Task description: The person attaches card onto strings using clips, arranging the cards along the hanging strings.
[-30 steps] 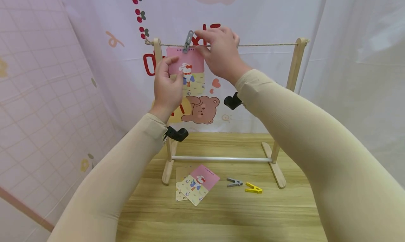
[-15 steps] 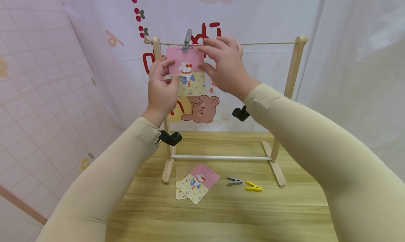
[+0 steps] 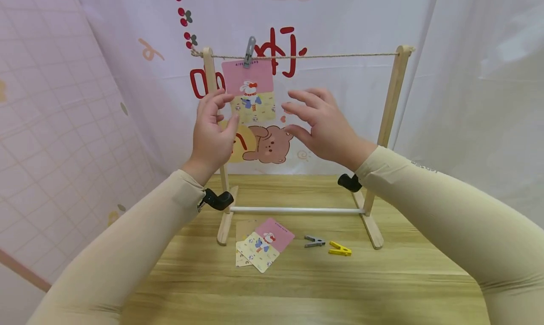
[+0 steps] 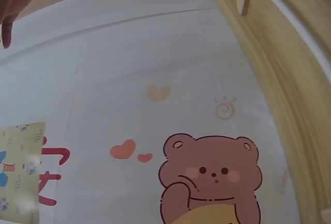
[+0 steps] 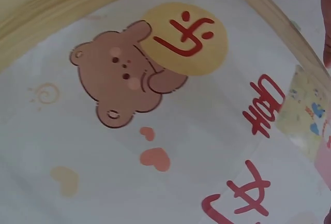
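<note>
With the rabbit card (image 3: 249,89) hanging from the twine (image 3: 331,56) by the gray clothespin (image 3: 249,52), upper left of the frame's centre, the left hand (image 3: 211,133) and right hand (image 3: 328,126), grip wide and holding nothing, should avoid brushing its edges.

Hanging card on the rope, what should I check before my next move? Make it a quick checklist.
1. Gray clip across the rope and the hanging card's top: ok.
2. Right hand clear of that card: ok.
3. Left hand clear of it: cannot tell; fingertips overlap its edge in the head view.
4. Loose cards separated: not ok; the pink-and-yellow one overlaps another.
5. Spare clips on the table: ok, one gray, one yellow.
</note>
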Action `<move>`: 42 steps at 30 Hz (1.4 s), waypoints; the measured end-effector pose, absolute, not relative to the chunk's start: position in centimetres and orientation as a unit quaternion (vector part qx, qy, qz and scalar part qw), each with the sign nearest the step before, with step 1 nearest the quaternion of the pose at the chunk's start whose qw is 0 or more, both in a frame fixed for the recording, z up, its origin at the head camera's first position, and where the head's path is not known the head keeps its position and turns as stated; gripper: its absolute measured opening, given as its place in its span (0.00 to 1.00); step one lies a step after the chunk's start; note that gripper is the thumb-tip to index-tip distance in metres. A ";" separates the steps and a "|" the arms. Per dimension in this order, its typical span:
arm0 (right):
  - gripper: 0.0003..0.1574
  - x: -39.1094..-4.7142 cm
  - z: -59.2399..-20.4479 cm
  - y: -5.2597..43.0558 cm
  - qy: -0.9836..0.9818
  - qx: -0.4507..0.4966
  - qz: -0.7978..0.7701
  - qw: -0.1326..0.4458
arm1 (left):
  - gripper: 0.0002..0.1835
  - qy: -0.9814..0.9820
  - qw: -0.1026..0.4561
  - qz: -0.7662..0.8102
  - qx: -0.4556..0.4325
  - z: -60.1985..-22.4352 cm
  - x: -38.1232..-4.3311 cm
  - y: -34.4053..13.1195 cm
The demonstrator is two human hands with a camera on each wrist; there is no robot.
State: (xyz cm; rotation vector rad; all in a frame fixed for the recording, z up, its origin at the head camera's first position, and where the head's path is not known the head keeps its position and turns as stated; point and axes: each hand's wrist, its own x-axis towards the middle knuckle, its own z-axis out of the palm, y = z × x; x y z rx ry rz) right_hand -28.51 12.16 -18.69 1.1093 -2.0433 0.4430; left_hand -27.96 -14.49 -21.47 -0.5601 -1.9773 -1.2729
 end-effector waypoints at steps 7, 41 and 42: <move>0.29 -27.6 -21.9 15.0 -0.805 0.440 0.172 0.359 | 0.23 -0.776 0.340 -0.463 -0.260 -23.4 -27.5 -14.6; 0.30 -25.5 -34.9 21.4 -0.898 0.393 0.096 0.172 | 0.34 -0.901 0.040 -0.298 -0.313 -34.0 -24.8 -14.9; 0.30 -25.5 -35.1 21.5 -0.898 0.393 0.094 0.172 | 0.34 -0.903 0.034 -0.296 -0.311 -34.2 -24.8 -15.0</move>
